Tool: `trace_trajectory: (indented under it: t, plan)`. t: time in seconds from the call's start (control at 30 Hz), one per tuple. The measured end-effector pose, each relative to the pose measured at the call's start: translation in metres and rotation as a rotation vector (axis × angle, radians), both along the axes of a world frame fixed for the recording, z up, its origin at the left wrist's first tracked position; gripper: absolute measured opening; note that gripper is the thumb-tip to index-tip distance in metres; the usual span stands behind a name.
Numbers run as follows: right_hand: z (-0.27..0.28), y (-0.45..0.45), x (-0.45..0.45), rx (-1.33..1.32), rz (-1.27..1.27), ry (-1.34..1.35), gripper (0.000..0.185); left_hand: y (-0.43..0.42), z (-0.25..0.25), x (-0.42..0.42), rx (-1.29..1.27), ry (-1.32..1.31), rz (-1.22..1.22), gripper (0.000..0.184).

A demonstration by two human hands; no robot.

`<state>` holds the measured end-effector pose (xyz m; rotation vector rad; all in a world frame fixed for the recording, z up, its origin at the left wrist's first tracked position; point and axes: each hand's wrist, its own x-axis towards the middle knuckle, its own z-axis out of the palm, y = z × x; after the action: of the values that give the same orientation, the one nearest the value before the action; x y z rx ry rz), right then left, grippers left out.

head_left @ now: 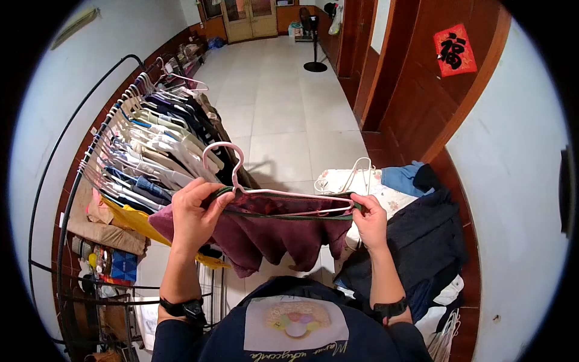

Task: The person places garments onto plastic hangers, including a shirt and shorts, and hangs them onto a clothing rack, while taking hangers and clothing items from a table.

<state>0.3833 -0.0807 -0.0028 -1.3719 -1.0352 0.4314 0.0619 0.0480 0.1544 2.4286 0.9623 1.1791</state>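
Note:
A maroon garment [283,238] with a dark green edge along its opening is stretched between my hands in front of my chest. Inside that opening lies a pale pink clothes hanger [236,175], its hook standing up above the cloth. My left hand [196,211] pinches the garment's edge just beside the base of the hook. At the other end, my right hand [371,220] grips the green edge by the hanger's right tip. The cloth hangs down in folds below the edge. Its lower left part passes behind my left forearm.
On the left, a black rack [58,265] carries a long row of hung clothes [160,145]. A clothes pile [416,235] lies on the right, with white hangers [365,172] at its back. Farther off stand a fan [315,65] and a brown door [416,84].

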Motion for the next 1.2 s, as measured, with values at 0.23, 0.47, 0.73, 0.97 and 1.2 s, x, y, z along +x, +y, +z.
trace_trajectory:
  t: [0.23, 0.47, 0.73, 0.97, 1.2]
  plan:
    - [0.036, 0.013, 0.0, 0.016, 0.143, -0.127, 0.034, -0.022, -0.017, 0.003, -0.091, 0.049, 0.069, 0.016]
    - [0.074, 0.025, -0.083, 0.163, 0.425, -0.405, 0.034, -0.035, -0.053, 0.003, -0.193, -0.068, 0.089, 0.014]
    - [0.107, 0.023, -0.086, 0.324, 0.137, -0.936, 0.035, -0.028, -0.051, -0.053, -0.396, -0.331, -0.021, 0.007]
    - [0.112, 0.026, -0.127, 0.271, 0.154, -0.921, 0.024, -0.03, -0.039, -0.103, -0.388, -0.297, -0.046, 0.008]
    - [0.132, 0.007, -0.181, 0.256, 0.07, -0.947, 0.023, -0.025, -0.028, -0.164, 0.1, -0.026, 0.129, 0.021]
